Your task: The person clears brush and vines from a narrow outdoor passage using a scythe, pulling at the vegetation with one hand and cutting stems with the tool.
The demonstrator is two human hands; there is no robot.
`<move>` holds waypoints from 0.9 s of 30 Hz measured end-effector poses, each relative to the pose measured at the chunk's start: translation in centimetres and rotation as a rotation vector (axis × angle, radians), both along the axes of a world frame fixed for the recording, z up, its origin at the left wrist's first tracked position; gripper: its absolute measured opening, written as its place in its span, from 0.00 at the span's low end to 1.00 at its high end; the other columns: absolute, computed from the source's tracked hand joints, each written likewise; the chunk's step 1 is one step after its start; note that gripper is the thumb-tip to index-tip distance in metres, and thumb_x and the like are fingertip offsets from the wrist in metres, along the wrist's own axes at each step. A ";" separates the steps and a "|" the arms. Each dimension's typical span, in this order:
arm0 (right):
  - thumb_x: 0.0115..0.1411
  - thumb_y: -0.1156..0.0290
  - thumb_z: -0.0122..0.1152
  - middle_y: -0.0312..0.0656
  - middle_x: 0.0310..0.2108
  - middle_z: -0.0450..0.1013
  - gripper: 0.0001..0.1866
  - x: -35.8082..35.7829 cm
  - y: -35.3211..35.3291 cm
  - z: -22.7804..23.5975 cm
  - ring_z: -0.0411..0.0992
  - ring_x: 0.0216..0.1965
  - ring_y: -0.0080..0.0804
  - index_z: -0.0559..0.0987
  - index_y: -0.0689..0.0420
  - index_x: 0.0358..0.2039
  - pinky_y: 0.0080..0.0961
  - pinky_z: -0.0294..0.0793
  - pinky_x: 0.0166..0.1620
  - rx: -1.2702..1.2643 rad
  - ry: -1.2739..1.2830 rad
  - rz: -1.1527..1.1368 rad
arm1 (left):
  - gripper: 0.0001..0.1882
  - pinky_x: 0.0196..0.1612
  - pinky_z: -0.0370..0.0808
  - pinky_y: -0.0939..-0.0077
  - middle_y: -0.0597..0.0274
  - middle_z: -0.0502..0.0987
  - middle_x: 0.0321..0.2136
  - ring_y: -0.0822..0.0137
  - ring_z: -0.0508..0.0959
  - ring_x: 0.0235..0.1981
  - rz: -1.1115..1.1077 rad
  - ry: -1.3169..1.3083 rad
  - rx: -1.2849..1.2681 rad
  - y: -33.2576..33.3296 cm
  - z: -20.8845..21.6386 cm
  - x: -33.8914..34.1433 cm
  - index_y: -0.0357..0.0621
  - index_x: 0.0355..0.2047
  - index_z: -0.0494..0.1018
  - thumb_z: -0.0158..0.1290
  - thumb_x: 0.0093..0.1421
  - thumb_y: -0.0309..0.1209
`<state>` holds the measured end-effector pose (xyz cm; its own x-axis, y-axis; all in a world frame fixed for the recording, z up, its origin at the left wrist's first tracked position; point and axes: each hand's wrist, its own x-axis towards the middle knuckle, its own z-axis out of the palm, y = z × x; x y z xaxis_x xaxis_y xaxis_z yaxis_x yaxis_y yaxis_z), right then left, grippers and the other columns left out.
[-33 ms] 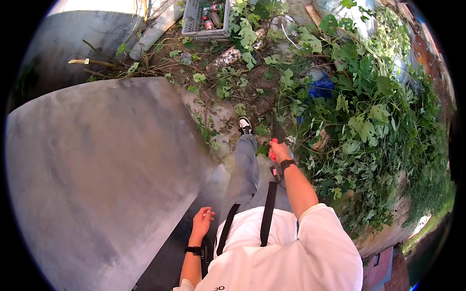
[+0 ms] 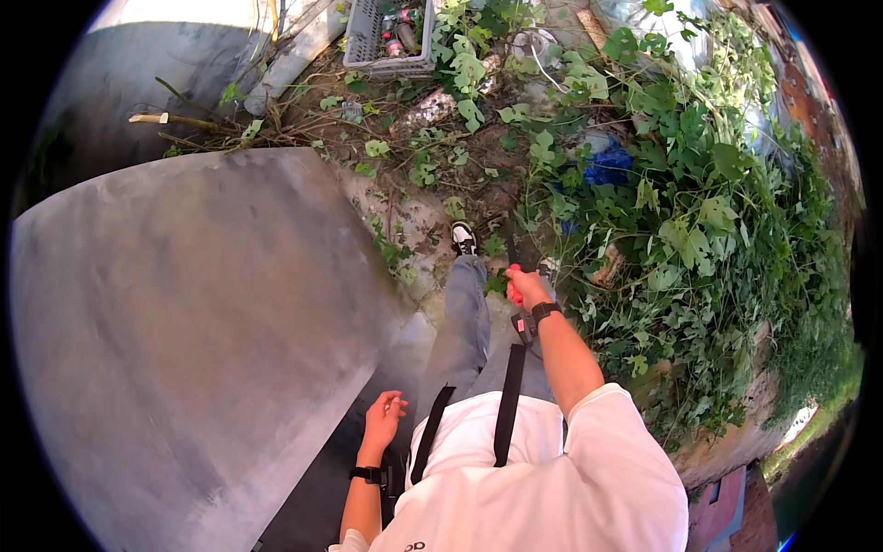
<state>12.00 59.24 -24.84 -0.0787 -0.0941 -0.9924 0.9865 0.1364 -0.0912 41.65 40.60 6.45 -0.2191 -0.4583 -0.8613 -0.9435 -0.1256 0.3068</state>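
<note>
Right hand (image 2: 529, 289) gripping red-handled tool (image 2: 515, 296), dark blade (image 2: 512, 248) pointing forward.
Left hand (image 2: 384, 417) loosely curled, low left; contents unclear. Tool's long axis roughly fore-aft, right of shoe (image 2: 464, 239), beside leafy vines (image 2: 685, 241).

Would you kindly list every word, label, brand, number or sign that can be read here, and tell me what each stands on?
White shirt: dark lettering at the picture's lower edge, partly cut off; I'll leave it uncopied.
Bottles in the grey crate: labels too small to read.
Red handle in the right hand: no text can be made out.
I can make out no other text.
</note>
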 end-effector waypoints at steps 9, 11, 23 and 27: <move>0.58 0.55 0.65 0.47 0.20 0.77 0.23 3.7 3.4 -0.2 0.78 0.19 0.37 0.78 0.68 0.28 0.34 0.76 0.23 0.534 0.457 0.491 | 0.14 0.38 0.75 0.77 0.58 0.82 0.36 0.72 0.78 0.31 -0.070 0.014 0.063 0.2 -1.6 -1.0 0.38 0.49 0.72 0.47 0.68 0.33; 0.57 0.55 0.64 0.51 0.24 0.78 0.24 3.0 4.7 -2.1 0.79 0.25 0.42 0.78 0.70 0.31 0.36 0.78 0.28 0.675 0.501 0.473 | 0.14 0.39 0.75 0.76 0.58 0.82 0.36 0.71 0.79 0.31 -0.095 -0.007 0.080 0.3 -1.5 -1.3 0.38 0.49 0.72 0.47 0.68 0.33; 0.51 0.56 0.65 0.56 0.28 0.79 0.24 -1.4 5.8 2.7 0.81 0.32 0.47 0.79 0.71 0.28 0.37 0.79 0.37 0.512 0.341 0.519 | 0.14 0.38 0.75 0.76 0.59 0.82 0.37 0.71 0.79 0.32 -0.197 -0.091 0.134 -0.7 -1.7 -0.9 0.38 0.49 0.72 0.46 0.69 0.33; 0.56 0.63 0.62 0.48 0.22 0.75 0.17 -1.8 7.7 5.0 0.76 0.21 0.37 0.76 0.68 0.25 0.34 0.75 0.25 0.248 0.189 0.337 | 0.13 0.38 0.76 0.75 0.59 0.81 0.37 0.71 0.79 0.32 -0.263 -0.059 0.131 -1.2 -3.2 -3.1 0.38 0.49 0.72 0.46 0.69 0.33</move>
<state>10.18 66.95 -19.85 -0.2661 0.0930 -0.9595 0.8526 0.4871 -0.1892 38.56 39.37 3.30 -0.2635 -0.2769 -0.9241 -0.9645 0.0911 0.2477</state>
